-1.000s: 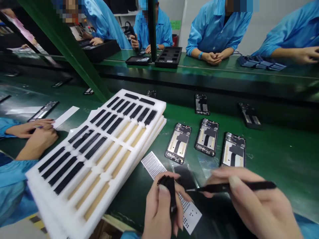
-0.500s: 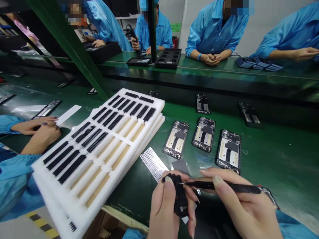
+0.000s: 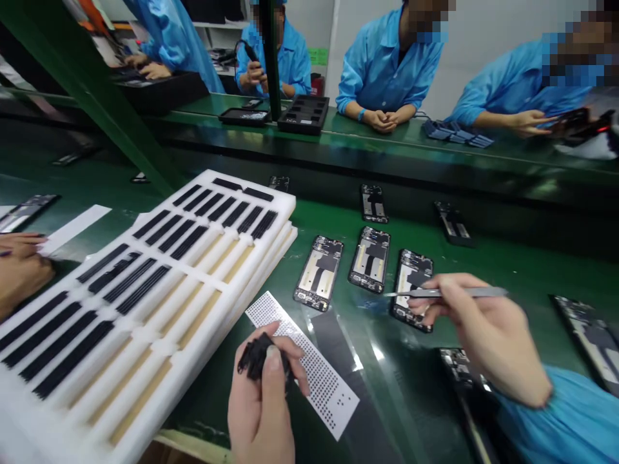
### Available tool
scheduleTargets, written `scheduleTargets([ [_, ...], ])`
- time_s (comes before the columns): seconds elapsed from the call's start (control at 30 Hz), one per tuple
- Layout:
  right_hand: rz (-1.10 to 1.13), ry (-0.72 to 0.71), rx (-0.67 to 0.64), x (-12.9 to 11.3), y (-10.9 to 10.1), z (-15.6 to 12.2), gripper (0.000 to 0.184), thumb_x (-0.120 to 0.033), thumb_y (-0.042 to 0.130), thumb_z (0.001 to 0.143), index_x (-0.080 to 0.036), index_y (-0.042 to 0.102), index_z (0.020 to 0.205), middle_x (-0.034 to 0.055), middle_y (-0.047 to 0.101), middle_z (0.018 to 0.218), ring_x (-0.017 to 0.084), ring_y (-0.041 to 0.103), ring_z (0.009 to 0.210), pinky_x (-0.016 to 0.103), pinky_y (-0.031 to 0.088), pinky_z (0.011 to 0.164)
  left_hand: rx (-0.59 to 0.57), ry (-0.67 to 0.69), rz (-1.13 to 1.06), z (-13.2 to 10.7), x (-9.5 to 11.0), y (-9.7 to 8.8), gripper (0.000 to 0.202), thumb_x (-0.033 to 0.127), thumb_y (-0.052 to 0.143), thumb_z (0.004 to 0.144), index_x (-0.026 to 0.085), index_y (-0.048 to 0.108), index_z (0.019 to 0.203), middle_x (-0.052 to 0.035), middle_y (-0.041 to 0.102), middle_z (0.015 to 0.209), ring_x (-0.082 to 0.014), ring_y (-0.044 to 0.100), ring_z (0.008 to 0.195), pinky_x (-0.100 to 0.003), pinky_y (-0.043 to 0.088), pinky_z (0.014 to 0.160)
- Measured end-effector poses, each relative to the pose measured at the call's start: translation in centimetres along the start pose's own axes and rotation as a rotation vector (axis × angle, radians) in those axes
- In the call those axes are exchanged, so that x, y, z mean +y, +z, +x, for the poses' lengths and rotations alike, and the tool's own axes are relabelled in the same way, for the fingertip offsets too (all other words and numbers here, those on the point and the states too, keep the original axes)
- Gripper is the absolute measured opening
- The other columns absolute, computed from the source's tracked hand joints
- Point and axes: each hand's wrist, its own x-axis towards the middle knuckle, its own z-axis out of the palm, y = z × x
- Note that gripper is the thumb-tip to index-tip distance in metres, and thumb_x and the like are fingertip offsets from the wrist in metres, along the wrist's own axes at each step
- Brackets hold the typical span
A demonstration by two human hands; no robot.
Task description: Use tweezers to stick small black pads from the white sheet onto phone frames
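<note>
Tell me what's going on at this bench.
The person's left hand pinches a small black part above a white perforated sheet. Their right hand holds slim metal tweezers beside black-edged open phone frames on a green bench. A white foam tray of black strips lies to the left.

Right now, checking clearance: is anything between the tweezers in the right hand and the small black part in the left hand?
Nothing visible stands up between the tweezers in the right hand and the small black part in the left hand. Below the gap, a dark film strip and a perforated white sheet lie flat.
</note>
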Motion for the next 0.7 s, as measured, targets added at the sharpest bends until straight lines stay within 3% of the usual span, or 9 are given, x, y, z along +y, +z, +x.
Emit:
scheduleTargets([
  [0.03, 0.038, 0.058, -0.049, 0.9, -0.4, 0.6, 0.039, -0.056, 0.058, 0.096, -0.02, 0.07, 0.086, 0.0094, 0.077, 0.076, 0.023, 0.075, 0.064, 0.032, 0.062, 0.055, -0.039, 0.078, 0.169, 0.1, -0.4, -0.1, 0.025, 0.036, 0.061, 0.095, 0.023, 0.061, 0.117, -0.0014, 0.066, 0.084, -0.0134, 0.058, 0.063, -0.023, 0.051, 0.057],
  [0.1, 0.101, 0.127, -0.128, 2.7, -0.5, 1.2, 0.043, -0.06, 0.063, 0.091, -0.018, 0.068, 0.083, 0.0109, 0.076, 0.072, 0.022, 0.073, 0.06, 0.03, 0.061, 0.052, -0.262, 0.276, 0.553, 0.4, -1.5, 0.0, 0.028, 0.022, 0.051, 0.097, 0.025, 0.061, 0.123, -0.0046, 0.069, 0.096, -0.0175, 0.065, 0.078, -0.027, 0.054, 0.073],
  [0.17, 0.102, 0.127, -0.139, 4.1, -0.1, 1.3, 0.047, -0.064, 0.062, 0.089, -0.017, 0.067, 0.081, 0.0125, 0.077, 0.074, 0.022, 0.074, 0.062, 0.031, 0.062, 0.055, -0.556, 0.54, 0.935, 0.6, -2.7, 0.5, 0.05, 0.004, 0.04, 0.09, 0.025, 0.059, 0.132, -0.0076, 0.07, 0.112, -0.0237, 0.066, 0.097, -0.036, 0.055, 0.085],
  [0.23, 0.094, 0.105, -0.116, 5.1, 0.5, 1.3, 0.049, -0.066, 0.061, 0.089, -0.018, 0.066, 0.083, 0.0127, 0.077, 0.076, 0.022, 0.075, 0.064, 0.032, 0.063, 0.059, -0.746, 0.759, 1.276, 0.9, -3.7, 1.4, 0.069, -0.006, 0.035, 0.079, 0.021, 0.054, 0.14, -0.0099, 0.067, 0.128, -0.0289, 0.064, 0.106, -0.045, 0.056, 0.087],
  [0.33, 0.1, 0.101, -0.118, 6.0, 0.9, 1.6, 0.049, -0.065, 0.061, 0.09, -0.017, 0.066, 0.086, 0.0122, 0.077, 0.074, 0.021, 0.074, 0.063, 0.03, 0.062, 0.057, -0.786, 0.889, 1.635, 1.5, -4.5, 2.9, 0.075, -0.01, 0.038, 0.074, 0.017, 0.052, 0.143, -0.0117, 0.056, 0.147, -0.0318, 0.062, 0.104, -0.049, 0.059, 0.08],
  [0.43, 0.115, 0.107, -0.12, 6.3, 1.0, 2.0, 0.05, -0.065, 0.06, 0.091, -0.016, 0.067, 0.088, 0.0122, 0.077, 0.073, 0.02, 0.072, 0.06, 0.028, 0.06, 0.054, -0.827, 0.951, 1.791, 1.9, -4.7, 3.8, 0.078, -0.01, 0.042, 0.074, 0.018, 0.05, 0.146, -0.0084, 0.045, 0.157, -0.0301, 0.06, 0.101, -0.048, 0.059, 0.078],
  [0.57, 0.129, 0.108, -0.125, 6.2, 1.1, 2.0, 0.05, -0.064, 0.059, 0.091, -0.016, 0.068, 0.087, 0.011, 0.076, 0.074, 0.017, 0.07, 0.056, 0.027, 0.059, 0.052, -0.885, 0.977, 1.85, 2.5, -5.4, 3.7, 0.086, -0.009, 0.05, 0.067, 0.019, 0.046, 0.149, -0.0057, 0.041, 0.16, -0.0284, 0.058, 0.097, -0.044, 0.058, 0.075],
  [0.7, 0.134, 0.089, -0.135, 6.3, 1.2, 1.8, 0.048, -0.061, 0.058, 0.093, -0.016, 0.069, 0.084, 0.0097, 0.075, 0.074, 0.016, 0.069, 0.057, 0.025, 0.058, 0.051, -0.847, 1.01, 1.803, 2.8, -6.6, 3.2, 0.089, -0.003, 0.058, 0.061, 0.02, 0.05, 0.146, -0.0048, 0.047, 0.156, -0.0291, 0.057, 0.096, -0.044, 0.057, 0.075],
])
